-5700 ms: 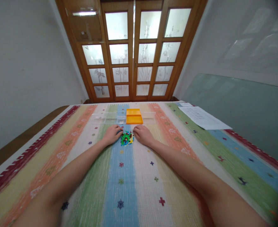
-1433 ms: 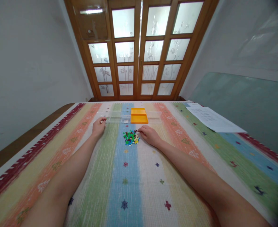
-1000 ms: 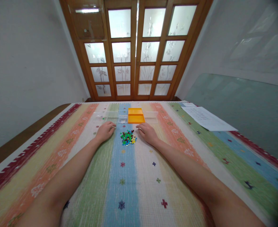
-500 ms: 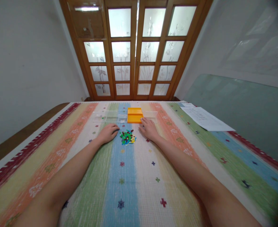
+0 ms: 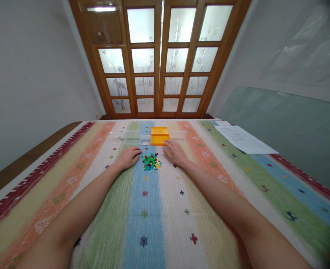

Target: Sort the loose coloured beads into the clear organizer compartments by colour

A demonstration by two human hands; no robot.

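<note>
A small heap of tiny plastic pieces (image 5: pixel 151 163), green, blue, dark red, yellow and white, lies on the striped cloth between my hands. Just left of it rests my left hand (image 5: pixel 128 157), its fingers loosely bent with thumb and fingertips apart, holding nothing that shows. To the right of the heap, my right hand (image 5: pixel 175 152) lies with its fingers spread, also with nothing visible in it. Its fingertips are at the near right corner of an orange box (image 5: pixel 159 142), which has a divider across its middle.
Clear plastic trays (image 5: pixel 130 137) stand left of the orange box, with a green bit and a white bit inside. Another clear tray (image 5: pixel 179 136) stands to its right. Printed paper sheets (image 5: pixel 243 139) lie at the right. Wooden glazed doors (image 5: pixel 159 71) rise beyond the table.
My right hand has shifted slightly left, its fingers moving in front of the orange box's corner. The left hand and the heap look the same.
</note>
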